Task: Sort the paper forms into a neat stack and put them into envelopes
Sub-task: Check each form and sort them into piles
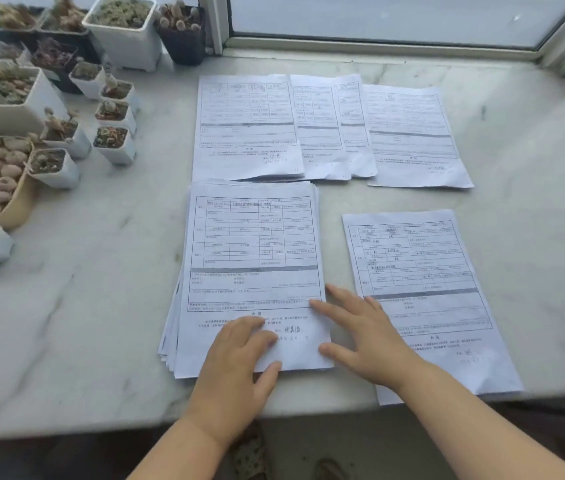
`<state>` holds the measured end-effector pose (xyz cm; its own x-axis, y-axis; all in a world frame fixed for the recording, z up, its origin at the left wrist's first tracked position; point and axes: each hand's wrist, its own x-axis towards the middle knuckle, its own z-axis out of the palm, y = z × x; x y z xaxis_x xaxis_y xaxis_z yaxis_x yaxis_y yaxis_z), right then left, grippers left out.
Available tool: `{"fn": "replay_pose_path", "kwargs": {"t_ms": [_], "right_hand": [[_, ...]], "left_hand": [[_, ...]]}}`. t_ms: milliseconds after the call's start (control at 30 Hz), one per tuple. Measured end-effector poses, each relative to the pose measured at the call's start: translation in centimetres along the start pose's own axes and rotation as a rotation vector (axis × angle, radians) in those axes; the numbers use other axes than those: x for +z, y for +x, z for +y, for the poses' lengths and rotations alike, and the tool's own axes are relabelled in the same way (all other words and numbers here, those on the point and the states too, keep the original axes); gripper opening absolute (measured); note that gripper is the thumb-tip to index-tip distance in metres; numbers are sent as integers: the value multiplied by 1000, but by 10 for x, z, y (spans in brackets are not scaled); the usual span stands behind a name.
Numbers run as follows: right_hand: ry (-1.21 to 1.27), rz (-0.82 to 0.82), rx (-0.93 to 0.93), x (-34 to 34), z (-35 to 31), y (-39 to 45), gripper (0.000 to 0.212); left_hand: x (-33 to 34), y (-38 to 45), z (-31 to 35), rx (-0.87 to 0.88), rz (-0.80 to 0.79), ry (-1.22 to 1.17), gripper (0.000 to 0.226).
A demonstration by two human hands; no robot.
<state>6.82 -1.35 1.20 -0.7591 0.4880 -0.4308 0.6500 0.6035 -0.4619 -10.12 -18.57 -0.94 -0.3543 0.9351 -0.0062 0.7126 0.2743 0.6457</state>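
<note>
head view: a marble tabletop (84, 306) is carrying the paper forms in several groups. the left hand (236, 351) is resting flat on the near edge of a thick stack (250, 258), fingers relaxed and slightly apart, gripping nothing. the right hand (364, 337) is lying between that stack and a single form (423, 285) just beside it, fingers straight and spread, fingertips touching the stack's right edge. four overlapping forms (326, 126) are lying farther back, near the window. potted succulents (49, 109) are standing at the left. judged progress: sorting is partly done; the stack's left edges are still fanning out, loose forms are remaining, and no envelopes are showing.
</note>
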Motion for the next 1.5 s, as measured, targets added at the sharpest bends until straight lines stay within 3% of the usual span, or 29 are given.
{"fn": "replay_pose_path", "kwargs": {"t_ms": [333,533,633,700,800,867,1033,1367,1500], "right_hand": [[-20,163,-47,16,8,8,73],[163,328,-2,18,-3,10,67],[382,489,97,8,-9,2,39],[503,423,202,0,-11,-3,18],[701,155,314,-3,-15,-8,26],[768,62,286,1,-18,-9,35],[892,30,182,7,-16,-10,37],[954,154,217,15,-20,-3,42],[1012,119,221,15,-22,-3,17]], "left_hand": [[7,0,6,-59,11,50,43],[4,4,7,-96,37,-21,43],[3,8,6,-133,97,-105,48],[0,8,7,-161,143,-181,46],[-3,9,9,-169,202,-164,37],[-3,9,10,-184,228,-130,34],[-1,13,18,-342,273,-107,16],[-4,13,22,-362,225,-105,30],[-4,11,21,-362,233,-170,36]]}}
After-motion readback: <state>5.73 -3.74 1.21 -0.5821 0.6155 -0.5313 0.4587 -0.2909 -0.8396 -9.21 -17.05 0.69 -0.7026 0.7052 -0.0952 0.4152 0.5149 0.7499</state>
